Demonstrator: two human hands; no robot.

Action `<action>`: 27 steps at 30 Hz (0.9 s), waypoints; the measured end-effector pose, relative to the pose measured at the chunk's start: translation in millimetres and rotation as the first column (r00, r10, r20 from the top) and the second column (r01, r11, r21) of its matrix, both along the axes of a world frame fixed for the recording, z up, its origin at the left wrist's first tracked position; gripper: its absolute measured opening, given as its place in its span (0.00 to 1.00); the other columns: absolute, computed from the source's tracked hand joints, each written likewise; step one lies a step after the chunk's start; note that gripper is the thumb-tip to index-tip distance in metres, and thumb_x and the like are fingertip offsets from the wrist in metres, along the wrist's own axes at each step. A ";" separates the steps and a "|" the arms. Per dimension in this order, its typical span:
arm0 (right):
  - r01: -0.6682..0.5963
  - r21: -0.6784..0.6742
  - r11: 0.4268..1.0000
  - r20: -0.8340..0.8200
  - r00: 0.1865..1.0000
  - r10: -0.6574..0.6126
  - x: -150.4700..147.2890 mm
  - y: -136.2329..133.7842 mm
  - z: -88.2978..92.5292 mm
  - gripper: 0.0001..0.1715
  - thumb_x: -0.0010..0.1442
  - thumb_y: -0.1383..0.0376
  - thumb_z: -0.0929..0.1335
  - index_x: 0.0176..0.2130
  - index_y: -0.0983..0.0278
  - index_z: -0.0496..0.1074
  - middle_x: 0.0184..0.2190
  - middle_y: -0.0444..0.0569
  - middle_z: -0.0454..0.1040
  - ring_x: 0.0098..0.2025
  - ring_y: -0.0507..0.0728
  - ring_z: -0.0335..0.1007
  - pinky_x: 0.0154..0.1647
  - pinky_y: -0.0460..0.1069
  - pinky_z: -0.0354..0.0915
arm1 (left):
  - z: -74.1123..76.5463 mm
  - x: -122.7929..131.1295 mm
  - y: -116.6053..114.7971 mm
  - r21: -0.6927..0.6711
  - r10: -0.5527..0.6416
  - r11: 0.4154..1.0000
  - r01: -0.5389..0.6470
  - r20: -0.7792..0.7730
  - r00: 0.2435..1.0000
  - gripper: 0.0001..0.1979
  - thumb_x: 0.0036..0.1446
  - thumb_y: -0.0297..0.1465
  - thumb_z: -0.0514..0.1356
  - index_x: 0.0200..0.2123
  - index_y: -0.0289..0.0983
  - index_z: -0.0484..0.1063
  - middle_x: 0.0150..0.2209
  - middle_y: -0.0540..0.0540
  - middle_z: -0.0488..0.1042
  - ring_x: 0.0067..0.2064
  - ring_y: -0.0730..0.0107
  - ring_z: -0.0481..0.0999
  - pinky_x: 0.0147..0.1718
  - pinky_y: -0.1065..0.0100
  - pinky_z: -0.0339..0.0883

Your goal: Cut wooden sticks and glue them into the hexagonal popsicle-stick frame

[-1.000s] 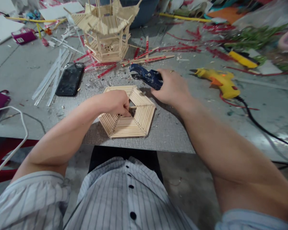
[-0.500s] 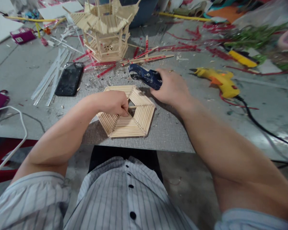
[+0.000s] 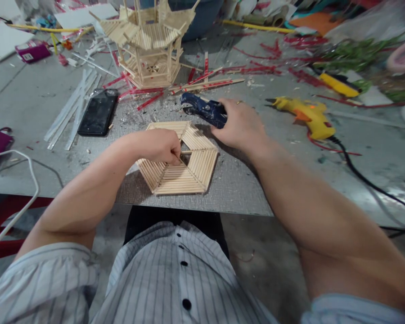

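Note:
On the table lies a hexagonal panel of thin wooden sticks (image 3: 180, 182), with openings around its centre spokes. My left hand (image 3: 160, 146) reaches over its left side, fingers pinched at the centre; whatever is between the fingertips is hidden. Just beyond the panel's upper right, my right hand (image 3: 241, 123) is wrapped around a dark blue pipe cutter (image 3: 205, 109), whose curved jaw points left. A yellow glue gun (image 3: 312, 119) rests to the right of that hand, its nozzle pointing left.
Behind the panel stands a stick-built pavilion model (image 3: 151, 49). A black phone (image 3: 97, 112) and clear glue sticks (image 3: 69, 110) lie at left. Red-wrapped sticks (image 3: 209, 83) are scattered beyond the cutter. The glue gun's black cord (image 3: 364, 175) trails right; a white cable (image 3: 37, 180) hangs at left.
Both hands, the cutter and the panel keep almost the same places. An orange glow now shows on the glue gun's top. The view has shifted very slightly.

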State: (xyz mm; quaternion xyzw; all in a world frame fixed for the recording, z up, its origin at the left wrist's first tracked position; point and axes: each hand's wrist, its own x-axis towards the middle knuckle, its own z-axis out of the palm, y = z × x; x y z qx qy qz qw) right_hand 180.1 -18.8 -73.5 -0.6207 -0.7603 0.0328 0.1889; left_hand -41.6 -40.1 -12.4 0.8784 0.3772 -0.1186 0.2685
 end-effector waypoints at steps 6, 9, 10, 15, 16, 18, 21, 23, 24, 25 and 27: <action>-0.017 0.149 0.989 -0.054 0.998 0.025 2.4 -2.1 3.9 0.38 0.51 0.60 0.66 0.61 0.57 0.61 0.55 0.54 0.71 0.55 0.70 0.66 0.53 0.65 0.63 | -0.1 -0.4 2.6 0.064 0.177 0.974 -0.218 0.388 0.904 0.08 0.54 0.32 0.59 0.29 0.34 0.75 0.23 0.51 0.74 0.26 0.77 0.68 0.30 0.73 0.58; -0.049 0.174 0.984 -0.073 0.995 0.062 0.2 -6.4 9.9 0.38 0.50 0.61 0.65 0.61 0.57 0.61 0.55 0.53 0.70 0.56 0.68 0.66 0.55 0.63 0.62 | -6.5 1.2 4.9 0.058 0.245 0.935 -0.350 0.610 0.754 0.07 0.56 0.30 0.57 0.30 0.34 0.72 0.24 0.49 0.75 0.26 0.79 0.68 0.28 0.74 0.59; -0.062 0.177 0.982 -0.075 0.994 0.076 -0.8 -7.8 11.4 0.38 0.50 0.61 0.65 0.61 0.58 0.61 0.55 0.54 0.70 0.56 0.67 0.66 0.56 0.62 0.62 | -9.1 1.8 5.9 0.052 0.255 0.923 -0.381 0.659 0.707 0.06 0.56 0.29 0.57 0.29 0.34 0.72 0.24 0.49 0.75 0.25 0.79 0.67 0.28 0.74 0.59; -0.098 0.169 0.981 -0.062 0.992 0.110 -5.1 -12.0 14.1 0.40 0.47 0.63 0.66 0.60 0.60 0.60 0.56 0.55 0.70 0.56 0.69 0.66 0.55 0.64 0.62 | -20.9 4.3 11.9 0.011 0.254 0.903 -0.429 0.793 0.554 0.04 0.57 0.28 0.58 0.29 0.36 0.68 0.25 0.49 0.74 0.27 0.78 0.69 0.27 0.73 0.62; -0.105 0.165 0.981 -0.055 0.992 0.116 -5.6 -12.5 14.2 0.40 0.47 0.63 0.67 0.60 0.60 0.61 0.55 0.55 0.71 0.56 0.70 0.66 0.54 0.64 0.63 | -22.5 4.5 13.0 0.009 0.248 0.903 -0.431 0.807 0.537 0.04 0.57 0.28 0.57 0.29 0.36 0.67 0.25 0.49 0.74 0.27 0.78 0.70 0.27 0.73 0.62; -0.120 0.158 0.980 -0.039 0.991 0.127 -6.4 -13.6 14.8 0.39 0.48 0.64 0.67 0.60 0.58 0.61 0.54 0.55 0.71 0.55 0.70 0.67 0.52 0.64 0.64 | -24.8 4.8 14.4 0.009 0.244 0.899 -0.439 0.821 0.516 0.05 0.57 0.28 0.57 0.28 0.37 0.66 0.25 0.50 0.73 0.28 0.77 0.70 0.27 0.73 0.62; -0.130 0.153 0.980 -0.019 0.991 0.135 -7.5 -15.4 16.7 0.38 0.48 0.64 0.68 0.59 0.57 0.61 0.54 0.55 0.71 0.54 0.71 0.67 0.49 0.64 0.65 | -25.5 4.6 13.9 0.029 0.247 0.884 -0.466 0.818 0.519 0.06 0.56 0.29 0.56 0.27 0.38 0.65 0.24 0.51 0.71 0.28 0.76 0.69 0.27 0.72 0.60; -0.137 0.154 0.978 -0.013 0.990 0.141 -8.4 -16.6 18.1 0.38 0.48 0.63 0.68 0.58 0.56 0.62 0.54 0.55 0.71 0.55 0.71 0.67 0.50 0.64 0.65 | -24.7 4.4 12.4 0.056 0.237 0.878 -0.476 0.813 0.532 0.07 0.57 0.31 0.56 0.27 0.38 0.65 0.24 0.51 0.70 0.28 0.76 0.68 0.26 0.72 0.59; -0.140 0.154 0.978 -0.011 0.990 0.143 -8.9 -17.1 18.8 0.37 0.47 0.63 0.68 0.58 0.56 0.63 0.54 0.54 0.71 0.55 0.70 0.67 0.50 0.64 0.65 | -24.2 4.4 11.8 0.069 0.228 0.876 -0.478 0.813 0.535 0.07 0.57 0.32 0.56 0.26 0.38 0.65 0.23 0.51 0.69 0.28 0.76 0.68 0.26 0.72 0.58; -0.141 0.152 0.978 -0.011 0.989 0.145 -9.3 -17.5 19.4 0.37 0.47 0.62 0.68 0.57 0.55 0.63 0.53 0.54 0.72 0.55 0.70 0.67 0.51 0.64 0.65 | -24.0 4.3 11.4 0.081 0.219 0.874 -0.479 0.814 0.538 0.08 0.57 0.32 0.56 0.26 0.39 0.65 0.23 0.51 0.69 0.28 0.76 0.67 0.27 0.71 0.58; -0.139 0.145 0.980 -0.011 0.990 0.142 -10.0 -18.2 20.2 0.35 0.48 0.61 0.68 0.57 0.54 0.64 0.52 0.52 0.73 0.55 0.70 0.67 0.50 0.64 0.65 | -24.3 4.0 11.5 0.103 0.198 0.871 -0.481 0.821 0.536 0.08 0.57 0.33 0.56 0.26 0.39 0.65 0.24 0.51 0.68 0.28 0.76 0.66 0.27 0.71 0.58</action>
